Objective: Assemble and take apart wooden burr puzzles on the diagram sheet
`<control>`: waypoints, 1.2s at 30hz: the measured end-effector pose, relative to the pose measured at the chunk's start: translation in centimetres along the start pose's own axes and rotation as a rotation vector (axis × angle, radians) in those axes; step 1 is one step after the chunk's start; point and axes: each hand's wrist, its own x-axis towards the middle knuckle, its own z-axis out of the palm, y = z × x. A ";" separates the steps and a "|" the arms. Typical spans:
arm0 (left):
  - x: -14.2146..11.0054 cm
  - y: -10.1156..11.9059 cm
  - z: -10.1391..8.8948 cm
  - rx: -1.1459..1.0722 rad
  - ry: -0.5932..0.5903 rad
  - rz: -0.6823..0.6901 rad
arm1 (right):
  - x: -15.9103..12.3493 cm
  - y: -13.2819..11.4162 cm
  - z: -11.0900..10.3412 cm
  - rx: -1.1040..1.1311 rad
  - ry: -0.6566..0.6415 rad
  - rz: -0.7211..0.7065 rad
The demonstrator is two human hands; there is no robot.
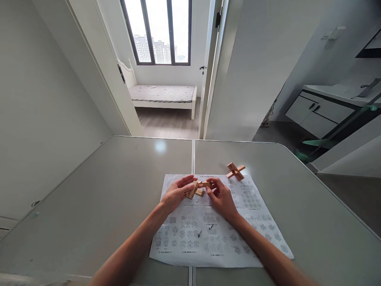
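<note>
Both hands are together over the upper part of a printed sheet (pixel 218 254) with rows of small line diagrams. My left hand (pixel 176 194), fingers long and nearly straight, has a notched wooden puzzle piece (pixel 192 191) between thumb and fingers. With thumb and fingertips, my right hand (pixel 222 200) pinches another wooden puzzle piece (pixel 206 184), whose left end meets the left hand's piece. A third short wooden block (pixel 199 192) shows just below them; whether it is joined to the others I cannot tell. Fingers hide parts of the pieces.
Several crossed wooden pieces (pixel 235 172) stand at the sheet's upper right corner. The grey table (pixel 119 190) has a seam down its middle. Beyond its far edge, a doorway opens on a bed (pixel 163 93). A sink cabinet (pixel 318 111) is at the right.
</note>
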 end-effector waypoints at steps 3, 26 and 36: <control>0.0 -0.2 0.1 -0.006 0.022 -0.019 | 0.0 0.0 0.0 -0.002 0.001 -0.003; -0.6 -0.4 1.2 0.119 0.146 -0.021 | 0.0 -0.3 -0.2 -0.006 0.009 -0.028; -0.7 0.3 1.3 0.201 0.094 -0.002 | -0.1 -0.5 -0.3 -0.009 -0.009 -0.025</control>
